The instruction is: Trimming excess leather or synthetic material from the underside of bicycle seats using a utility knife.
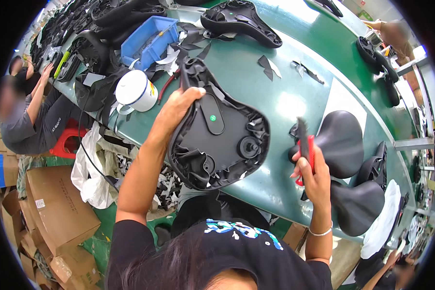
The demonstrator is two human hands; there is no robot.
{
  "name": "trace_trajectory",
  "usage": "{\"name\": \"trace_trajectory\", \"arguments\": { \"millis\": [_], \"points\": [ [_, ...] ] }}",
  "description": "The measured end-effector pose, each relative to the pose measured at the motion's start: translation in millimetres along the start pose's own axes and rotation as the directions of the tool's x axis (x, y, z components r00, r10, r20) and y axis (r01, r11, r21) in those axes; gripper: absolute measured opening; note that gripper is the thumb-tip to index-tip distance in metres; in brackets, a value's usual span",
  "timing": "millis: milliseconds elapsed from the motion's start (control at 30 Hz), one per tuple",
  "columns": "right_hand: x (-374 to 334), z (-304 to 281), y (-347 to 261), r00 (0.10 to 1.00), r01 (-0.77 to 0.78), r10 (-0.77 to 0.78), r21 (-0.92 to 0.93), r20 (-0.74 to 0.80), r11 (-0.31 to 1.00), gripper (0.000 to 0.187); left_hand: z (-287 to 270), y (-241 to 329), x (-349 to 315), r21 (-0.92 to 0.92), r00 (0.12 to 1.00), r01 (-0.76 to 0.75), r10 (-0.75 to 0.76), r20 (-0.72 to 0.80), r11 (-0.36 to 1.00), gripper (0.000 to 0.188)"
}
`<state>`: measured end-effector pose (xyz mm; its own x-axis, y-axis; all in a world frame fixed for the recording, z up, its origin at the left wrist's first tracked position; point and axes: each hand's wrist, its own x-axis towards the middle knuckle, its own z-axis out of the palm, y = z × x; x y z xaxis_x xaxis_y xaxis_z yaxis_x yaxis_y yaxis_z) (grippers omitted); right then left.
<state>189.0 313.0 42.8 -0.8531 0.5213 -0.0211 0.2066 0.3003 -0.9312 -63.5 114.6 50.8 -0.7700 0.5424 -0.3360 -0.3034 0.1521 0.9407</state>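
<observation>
My left hand [181, 104] is closed on the left edge of a black bicycle saddle [212, 140], near its narrow nose. The saddle is tilted with its underside up, showing a hard base, a green dot sticker and wrinkled cover material folded in around the rim. To the right, my right hand [314, 176] is closed around a red-handled tool with a dark blade [302, 140], which points away from me. The blade is apart from the saddle. Finished-looking smooth black saddles [340, 145] lie just right of that hand.
A white enamel mug [136, 91] and a blue bin [150, 41] stand on the green table [237, 63] among black scraps [193, 36]. Another upturned saddle [241, 21] lies at the back. Cardboard boxes [58, 208] stand lower left. Other people sit left and far right.
</observation>
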Motion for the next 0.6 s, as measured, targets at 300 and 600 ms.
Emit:
{"name": "trace_trajectory", "arguments": {
  "millis": [300, 600],
  "points": [
    [23.4, 2.3, -3.3, 0.835, 0.544, -0.438, -0.620, 0.333, 0.566, 0.063, 26.0, 23.7, 25.6, 0.243, 0.961, 0.014, -0.080, 0.264, 0.970, 0.033],
    [-27.0, 40.4, 11.1, 0.960, 0.273, -0.144, -0.693, 0.239, 0.668, 0.069, 9.8, 7.4, 14.1, 0.280, 0.992, 0.010, -0.044, 0.115, 0.960, 0.030]
  ]
}}
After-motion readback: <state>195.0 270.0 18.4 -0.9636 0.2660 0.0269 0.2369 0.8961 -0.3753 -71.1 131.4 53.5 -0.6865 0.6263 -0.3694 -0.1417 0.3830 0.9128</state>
